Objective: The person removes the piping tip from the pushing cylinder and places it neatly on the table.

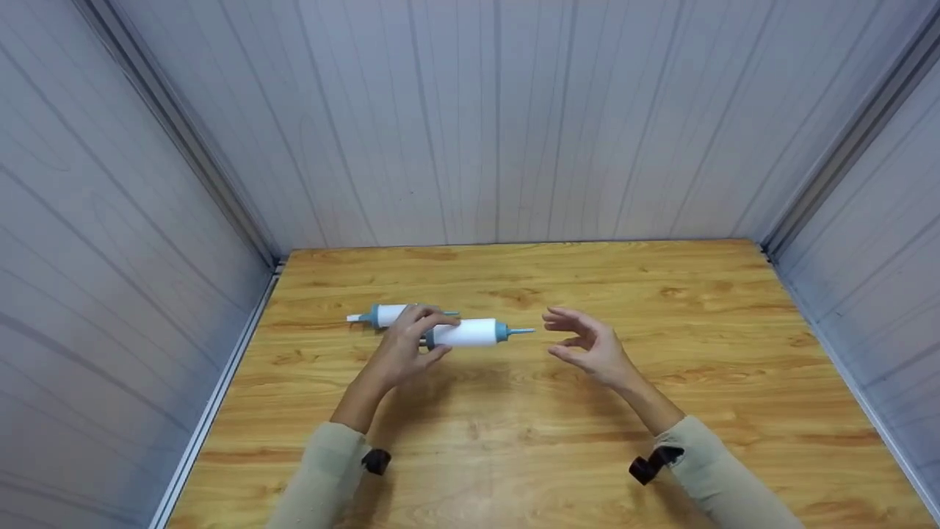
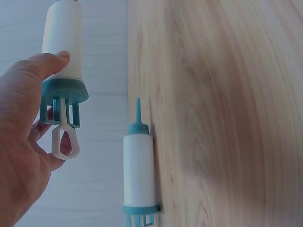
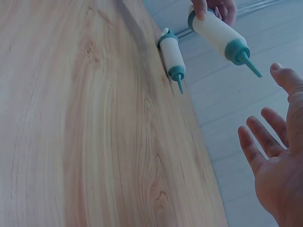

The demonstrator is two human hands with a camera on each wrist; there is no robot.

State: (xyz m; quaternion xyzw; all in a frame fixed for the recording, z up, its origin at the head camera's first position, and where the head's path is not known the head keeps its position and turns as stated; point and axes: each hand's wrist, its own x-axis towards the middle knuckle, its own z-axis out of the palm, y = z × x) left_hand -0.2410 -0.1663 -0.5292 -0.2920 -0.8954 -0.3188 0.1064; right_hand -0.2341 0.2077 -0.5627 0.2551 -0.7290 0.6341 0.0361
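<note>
My left hand (image 1: 402, 344) grips a white syringe-like tube (image 1: 467, 333) near its back end, off the table. The tube has teal end pieces and a thin teal nozzle pointing right. In the left wrist view a white loop handle (image 2: 65, 144) sticks out of its teal back cap, with the thumb (image 2: 53, 64) along the white body. Facing the nozzle tip, a short gap away, my right hand (image 1: 593, 354) holds nothing, its fingers spread and loosely bent. A second tube (image 2: 139, 170) of the same kind lies on the table behind the left hand, partly hidden in the head view.
The wood-grain table (image 1: 485, 455) reaches back to a pale panelled wall (image 1: 499, 132). Similar walls (image 1: 95, 242) stand at the left and right sides. A black wrist mount (image 1: 377, 461) sits on the left sleeve, another (image 1: 646, 467) on the right.
</note>
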